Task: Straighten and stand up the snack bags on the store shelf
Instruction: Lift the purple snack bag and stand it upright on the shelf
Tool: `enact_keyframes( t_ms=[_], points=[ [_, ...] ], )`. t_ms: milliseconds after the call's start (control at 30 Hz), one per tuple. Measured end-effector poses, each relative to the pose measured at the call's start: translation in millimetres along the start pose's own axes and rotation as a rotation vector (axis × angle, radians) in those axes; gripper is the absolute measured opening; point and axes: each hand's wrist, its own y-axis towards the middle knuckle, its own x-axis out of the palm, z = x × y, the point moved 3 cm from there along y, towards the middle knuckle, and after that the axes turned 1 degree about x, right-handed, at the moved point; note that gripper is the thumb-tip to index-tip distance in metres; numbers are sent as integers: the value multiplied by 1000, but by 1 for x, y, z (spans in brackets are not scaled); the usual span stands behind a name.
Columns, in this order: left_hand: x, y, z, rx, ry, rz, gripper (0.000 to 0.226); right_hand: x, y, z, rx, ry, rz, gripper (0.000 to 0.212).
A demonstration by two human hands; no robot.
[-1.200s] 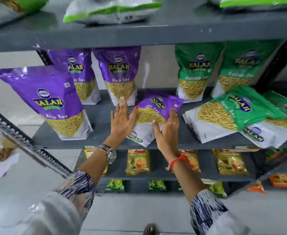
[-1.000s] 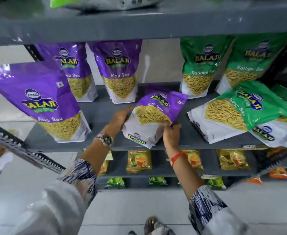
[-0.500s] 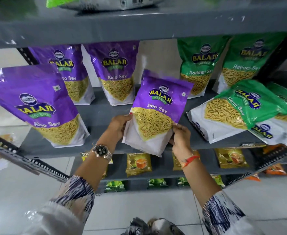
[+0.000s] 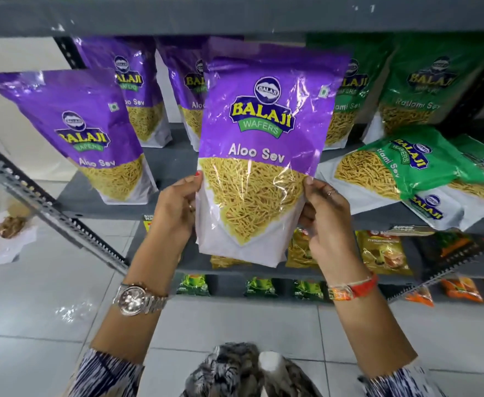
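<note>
Lifted off the shelf [image 4: 100, 207] since the earlier frame, the purple bag [image 4: 263, 144] stands upright between the left hand [image 4: 175, 213] and right hand [image 4: 326, 222], each pinching a side edge, apparently clear of the ledge.

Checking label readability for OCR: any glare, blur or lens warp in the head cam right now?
Head view: glare streaks cross the held Aloo Sev bag, but its print stays legible; the left hand and right hand are sharp; the fallen green Ratlami Sev bags at the right edge are softer and stretched; wide-angle warp bends the perforated upright.
</note>
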Motion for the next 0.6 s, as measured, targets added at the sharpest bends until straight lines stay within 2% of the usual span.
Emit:
enact_keyframes(
  t_ms=[133,267,433,600],
  points=[
    [-9,-19,-1,14,13,30,18,1,-11,-3,-12,-6,-66,17],
    [-18,-19,-8,33,112,82,24,8,-8,10,-19,-44,-48,19],
    [-40,12,-10,37,174,215,27,32,17,35,-93,-101,-46,20],
    [-52,48,1,30,114,262,25,68,52,51,-154,-212,-150,19]
  ],
)
